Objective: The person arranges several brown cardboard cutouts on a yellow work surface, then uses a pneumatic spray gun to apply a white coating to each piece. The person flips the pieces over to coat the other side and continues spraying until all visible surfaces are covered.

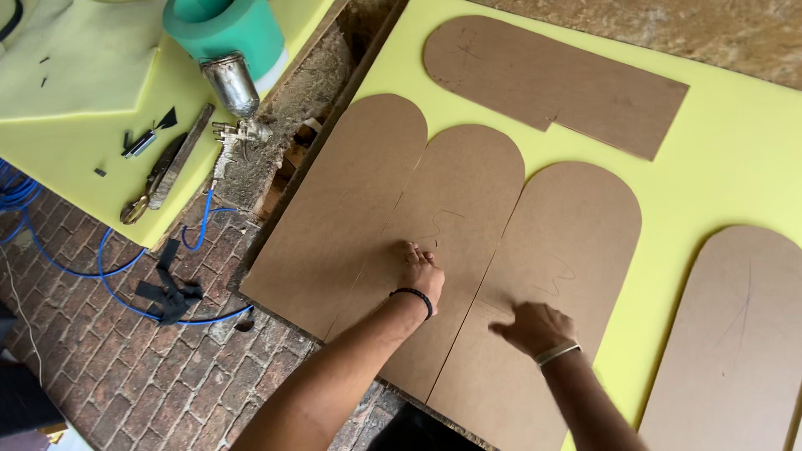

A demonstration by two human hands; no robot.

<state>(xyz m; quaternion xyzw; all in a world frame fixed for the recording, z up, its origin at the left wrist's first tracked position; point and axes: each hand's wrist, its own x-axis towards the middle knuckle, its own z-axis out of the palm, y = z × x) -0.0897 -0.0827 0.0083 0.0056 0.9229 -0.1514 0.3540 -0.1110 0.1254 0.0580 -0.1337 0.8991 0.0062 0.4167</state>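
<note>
Head view, looking down on a yellow foam sheet (718,142) where several arch-topped brown boards lie flat. The left hand (420,271) rests on the middle board (455,217), fingers together and pressed down on its surface near a faint pencil mark; a dark band circles that wrist. The right hand (535,327) lies on the right-hand board (543,276), just beside the seam it shares with the middle one — fingers loosely curled and pointing toward that seam, gripping nothing, with a pale band on the wrist. A third board (338,209) sits against the middle board's left edge, so the three form a close row under the hands. Well apart from them, another board (551,79) with a stepped edge lies across the top of the foam, and one more (735,334) lies at the right. To the left, on a second foam piece, stand a green foam roll (225,29), a metal spray gun (234,92) and scissors (154,179) — a blue hose (109,267) trails over the brick floor (109,367).
</note>
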